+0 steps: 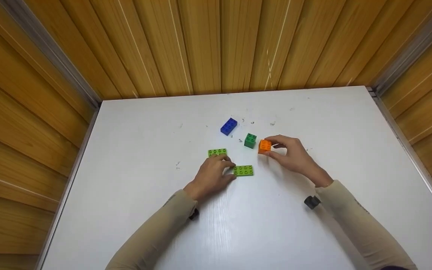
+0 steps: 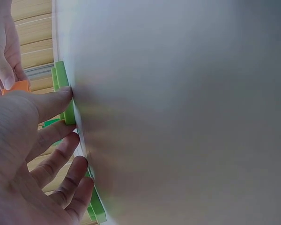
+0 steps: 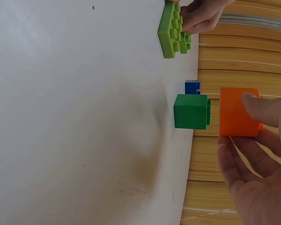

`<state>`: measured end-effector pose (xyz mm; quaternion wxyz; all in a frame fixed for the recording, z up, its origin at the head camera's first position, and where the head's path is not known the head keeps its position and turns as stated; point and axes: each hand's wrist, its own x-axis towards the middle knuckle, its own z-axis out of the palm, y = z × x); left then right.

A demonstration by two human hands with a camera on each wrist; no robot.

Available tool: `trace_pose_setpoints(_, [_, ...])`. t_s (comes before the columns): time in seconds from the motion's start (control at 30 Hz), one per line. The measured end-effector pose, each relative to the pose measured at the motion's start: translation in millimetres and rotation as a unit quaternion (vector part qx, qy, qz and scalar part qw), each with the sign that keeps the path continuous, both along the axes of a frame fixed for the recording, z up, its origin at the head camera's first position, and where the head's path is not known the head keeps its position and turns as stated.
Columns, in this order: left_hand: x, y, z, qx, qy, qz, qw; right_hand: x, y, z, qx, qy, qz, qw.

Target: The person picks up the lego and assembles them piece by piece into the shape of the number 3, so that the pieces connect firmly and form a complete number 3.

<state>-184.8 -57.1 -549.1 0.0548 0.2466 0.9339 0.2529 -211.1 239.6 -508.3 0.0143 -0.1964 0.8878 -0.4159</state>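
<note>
My right hand (image 1: 293, 154) grips an orange square brick (image 1: 264, 146) between thumb and fingers. In the right wrist view the orange brick (image 3: 238, 111) is held off the table, beside a green square brick (image 3: 191, 111) standing on it. With thumb and index finger, my left hand (image 1: 211, 174) pinches the left end of a flat light green brick (image 1: 243, 170) lying on the table. A second flat light green brick (image 1: 217, 152) lies just beyond that hand's other fingers, partly hidden by them. The fingers look loosely bent in the left wrist view.
A blue rectangular brick (image 1: 229, 126) lies farther back, left of the green one. All rest on a white table (image 1: 144, 138) with small dark marks. Wood-patterned walls (image 1: 201, 45) rise behind and on both sides. A black device (image 1: 312, 202) sits at the right wrist.
</note>
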Motion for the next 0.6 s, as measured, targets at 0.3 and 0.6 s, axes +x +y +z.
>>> trace_pose_setpoints(0.3, [-2.2, -1.0, -1.1, 0.011, -0.008, 0.000, 0.9999, 4.4, -6, 4.3, 0.009, -0.012, 0.013, 0.9998])
trace_pose_setpoints(0.6, [-1.7, -1.9, -1.0, 0.015, -0.030, 0.010, 0.9994, 8.3, -11, 6.4, 0.009, -0.005, 0.033, 0.9994])
